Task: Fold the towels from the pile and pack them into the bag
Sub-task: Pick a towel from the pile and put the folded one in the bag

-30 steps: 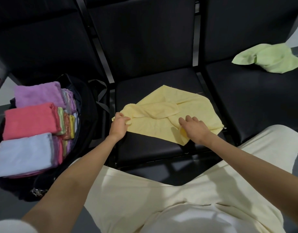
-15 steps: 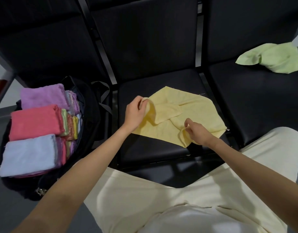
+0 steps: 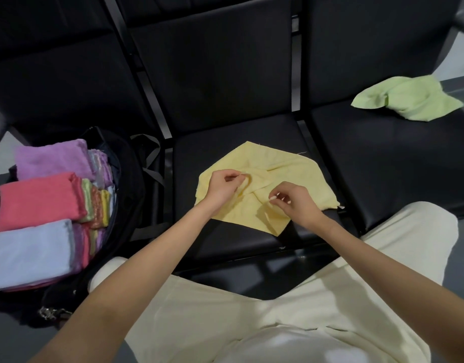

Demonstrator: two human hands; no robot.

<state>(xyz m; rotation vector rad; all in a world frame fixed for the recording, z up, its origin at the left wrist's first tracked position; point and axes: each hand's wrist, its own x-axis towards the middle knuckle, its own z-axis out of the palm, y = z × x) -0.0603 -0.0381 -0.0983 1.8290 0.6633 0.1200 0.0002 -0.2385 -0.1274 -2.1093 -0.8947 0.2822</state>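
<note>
A yellow towel [image 3: 291,169] lies crumpled and twisted on the middle black seat [image 3: 220,148]. My left hand [image 3: 221,189] pinches a fold of it near its left side. My right hand [image 3: 293,203] pinches another fold close by, near the towel's front. A green towel [image 3: 409,99] lies loose on the right seat. At the left stands an open black bag [image 3: 126,179] holding folded towels: a purple one [image 3: 50,158], a pink one [image 3: 37,200], a light blue one [image 3: 29,252] and several more on edge.
Black seat backs [image 3: 212,69] rise behind the row of seats. My legs in cream trousers [image 3: 252,310] fill the lower part of the view. The bag's straps [image 3: 149,158] hang between the left and middle seats.
My left hand moved from the towel's left corner inward over the towel, carrying cloth with it. My right hand went from resting on the towel to pinching a fold.
</note>
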